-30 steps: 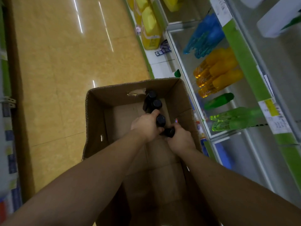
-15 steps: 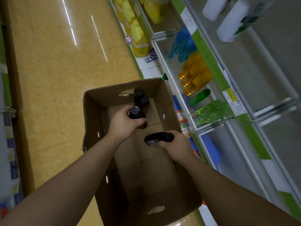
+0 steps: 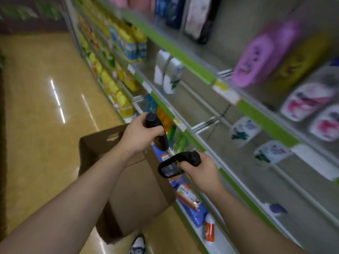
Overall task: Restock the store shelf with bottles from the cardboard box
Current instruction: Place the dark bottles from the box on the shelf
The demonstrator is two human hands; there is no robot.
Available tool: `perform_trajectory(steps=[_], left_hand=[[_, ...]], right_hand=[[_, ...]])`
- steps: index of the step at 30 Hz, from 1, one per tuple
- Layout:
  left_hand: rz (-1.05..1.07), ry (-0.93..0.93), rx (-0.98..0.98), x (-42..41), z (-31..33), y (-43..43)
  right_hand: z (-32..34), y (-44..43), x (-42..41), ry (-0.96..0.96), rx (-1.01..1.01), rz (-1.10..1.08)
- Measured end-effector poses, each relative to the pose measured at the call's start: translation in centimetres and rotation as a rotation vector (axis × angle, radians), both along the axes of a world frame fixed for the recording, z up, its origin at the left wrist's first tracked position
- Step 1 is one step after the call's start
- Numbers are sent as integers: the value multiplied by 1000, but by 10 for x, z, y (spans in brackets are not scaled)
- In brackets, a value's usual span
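Observation:
My left hand (image 3: 139,135) grips a black bottle (image 3: 156,130) held roughly upright, cap up, above the far right corner of the cardboard box (image 3: 132,187). A second black bottle (image 3: 178,164) lies sideways in my right hand (image 3: 200,171), its label end pointing left, right beside the green-edged shelf rail (image 3: 197,142). Both bottles are outside the box, close to the shelf. My arms hide most of the box's inside.
The store shelf runs along the right with white bottles (image 3: 169,76), purple packs (image 3: 260,57), flat white pouches (image 3: 244,130) and yellow packs (image 3: 121,99). Blue and orange packs (image 3: 190,200) lie on the bottom shelf. A shoe (image 3: 137,244) shows on the yellow floor.
Both hands have lifted their black bottles up out of the box toward the shelf. The view has swung upward and right, so more of the shelf shows.

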State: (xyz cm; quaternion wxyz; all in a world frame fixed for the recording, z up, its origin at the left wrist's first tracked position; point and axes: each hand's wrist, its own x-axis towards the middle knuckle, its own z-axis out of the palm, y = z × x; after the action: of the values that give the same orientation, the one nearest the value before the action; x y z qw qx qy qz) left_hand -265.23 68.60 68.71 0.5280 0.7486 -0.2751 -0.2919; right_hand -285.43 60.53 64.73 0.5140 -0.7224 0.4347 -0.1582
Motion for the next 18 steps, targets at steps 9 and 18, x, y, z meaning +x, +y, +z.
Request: perform_trajectory(steps=[9, 18], left_hand=[[-254, -49, -123, -228, 156, 17], [-553, -221, -226, -411, 243, 15]], right_hand=[[147, 51, -215, -285, -193, -196], [236, 80, -382, -346, -371, -510]])
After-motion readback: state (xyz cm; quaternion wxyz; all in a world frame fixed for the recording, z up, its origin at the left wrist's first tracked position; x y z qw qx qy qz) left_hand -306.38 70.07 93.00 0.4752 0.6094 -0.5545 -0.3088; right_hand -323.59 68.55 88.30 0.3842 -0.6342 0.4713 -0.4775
